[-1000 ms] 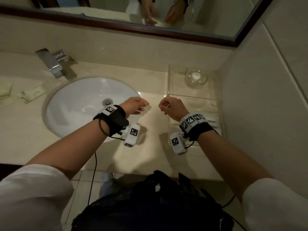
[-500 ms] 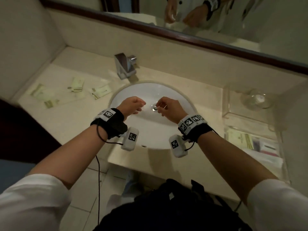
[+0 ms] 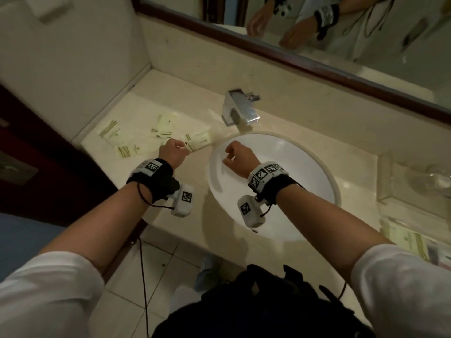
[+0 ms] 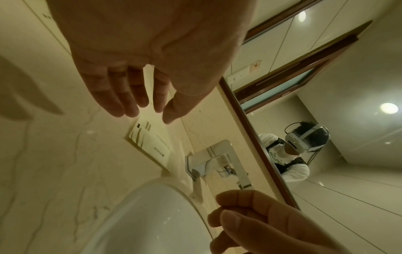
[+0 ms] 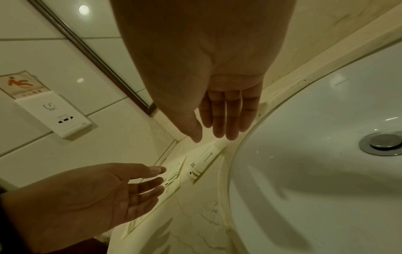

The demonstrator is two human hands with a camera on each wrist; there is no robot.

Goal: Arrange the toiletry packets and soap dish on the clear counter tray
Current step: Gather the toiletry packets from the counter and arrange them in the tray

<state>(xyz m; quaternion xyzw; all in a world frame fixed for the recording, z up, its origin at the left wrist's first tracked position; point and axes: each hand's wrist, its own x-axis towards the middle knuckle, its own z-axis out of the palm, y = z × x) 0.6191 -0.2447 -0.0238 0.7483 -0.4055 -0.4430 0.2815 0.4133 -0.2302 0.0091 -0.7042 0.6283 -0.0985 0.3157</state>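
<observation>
Several pale green toiletry packets lie on the counter left of the sink: one (image 3: 199, 141) by the rim, another (image 3: 164, 125) behind it, a third (image 3: 111, 132) near the wall. My left hand (image 3: 173, 151) hovers just in front of the nearest packet (image 4: 147, 141), fingers loose and holding nothing. My right hand (image 3: 238, 154) hangs over the sink's left rim, also holding nothing, fingers relaxed (image 5: 226, 120). The clear tray (image 3: 388, 191) stands at the far right with the glass soap dish (image 3: 436, 176) in its back part and packets (image 3: 402, 237) in its front part.
The white sink basin (image 3: 305, 176) lies between the loose packets and the tray. A chrome faucet (image 3: 238, 109) stands behind it. A wall (image 3: 73, 57) closes off the counter's left end, a mirror (image 3: 317, 32) the back. The counter's front edge drops to a tiled floor (image 3: 156, 264).
The view has swung left, from the tray to the loose packets. Both hands have travelled left across the sink, and the left one now hovers by the nearest packet.
</observation>
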